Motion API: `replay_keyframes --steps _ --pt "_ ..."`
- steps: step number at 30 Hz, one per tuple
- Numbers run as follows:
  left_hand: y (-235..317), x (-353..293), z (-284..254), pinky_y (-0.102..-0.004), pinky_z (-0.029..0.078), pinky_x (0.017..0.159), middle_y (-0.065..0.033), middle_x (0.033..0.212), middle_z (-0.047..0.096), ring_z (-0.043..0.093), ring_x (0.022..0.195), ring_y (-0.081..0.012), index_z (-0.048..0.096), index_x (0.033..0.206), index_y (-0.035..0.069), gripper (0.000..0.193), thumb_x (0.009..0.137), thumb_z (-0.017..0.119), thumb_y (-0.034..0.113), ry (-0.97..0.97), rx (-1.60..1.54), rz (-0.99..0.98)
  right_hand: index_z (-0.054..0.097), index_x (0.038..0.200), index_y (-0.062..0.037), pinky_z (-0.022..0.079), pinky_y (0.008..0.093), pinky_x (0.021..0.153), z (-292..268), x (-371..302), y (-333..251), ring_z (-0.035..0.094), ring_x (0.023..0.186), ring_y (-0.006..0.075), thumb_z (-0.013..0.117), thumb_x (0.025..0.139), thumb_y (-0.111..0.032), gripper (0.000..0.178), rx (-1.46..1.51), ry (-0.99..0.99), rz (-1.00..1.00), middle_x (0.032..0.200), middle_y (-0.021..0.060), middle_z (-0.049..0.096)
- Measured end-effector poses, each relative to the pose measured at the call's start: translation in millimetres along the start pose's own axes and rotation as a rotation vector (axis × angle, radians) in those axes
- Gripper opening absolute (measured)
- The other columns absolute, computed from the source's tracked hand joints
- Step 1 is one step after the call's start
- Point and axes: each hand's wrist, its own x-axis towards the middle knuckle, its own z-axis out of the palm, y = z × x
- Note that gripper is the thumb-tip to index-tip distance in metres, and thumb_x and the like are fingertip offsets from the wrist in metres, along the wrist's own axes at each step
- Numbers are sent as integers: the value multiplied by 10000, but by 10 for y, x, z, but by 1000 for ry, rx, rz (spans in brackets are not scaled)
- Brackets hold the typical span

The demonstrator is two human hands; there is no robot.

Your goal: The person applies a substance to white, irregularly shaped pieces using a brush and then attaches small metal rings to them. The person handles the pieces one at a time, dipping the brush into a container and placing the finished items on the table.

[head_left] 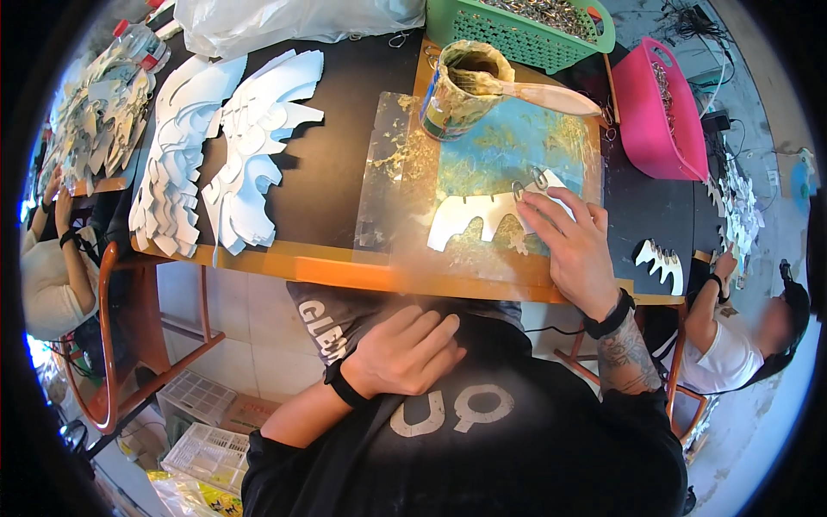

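Note:
A white toothed cut-out piece [465, 221] lies on the glue-stained board [405, 185], with small dark marks along its upper edge. My right hand [573, 237] is over its right end, fingertips closed at a small looped metal ring [519, 187]. Another metal loop [540, 178] stands just beyond those fingers. My left hand [405, 351] is curled against the front of my black shirt, below the table edge; its fingertips are turned in and hidden. Beyond the piece stands a glue-caked tub [444, 95], a wooden-handled brush [547, 95] lying across its mouth.
Two stacks of white cut-outs [177, 155] [258, 146] lie left. Behind are a plastic bag [293, 21] and a green basket [517, 34] of metal parts; a pink basket [642, 112] stands right. One finished-looking toothed piece [662, 265] lies near the right edge. Co-workers sit on both sides.

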Motion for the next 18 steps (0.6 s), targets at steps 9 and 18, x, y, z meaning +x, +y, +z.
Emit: replay_keyframes --steps 9,18 --pt "-11 29 3 -355 516 696 -161 1066 685 656 838 -254 666 795 35 187 779 817 142 90 5 36 649 1375 -104 382 457 1024 -9 6 15 549 1330 285 557 813 63 594 19 -5 18 1422 28 630" --pt "83 -202 -44 -383 543 886 -169 1147 696 691 955 -268 700 1037 20 213 893 677 175 103 73 68 696 1017 -38 454 482 977 -70 -379 231 618 1098 370 687 908 -72 114 152 273 124 1159 141 692"
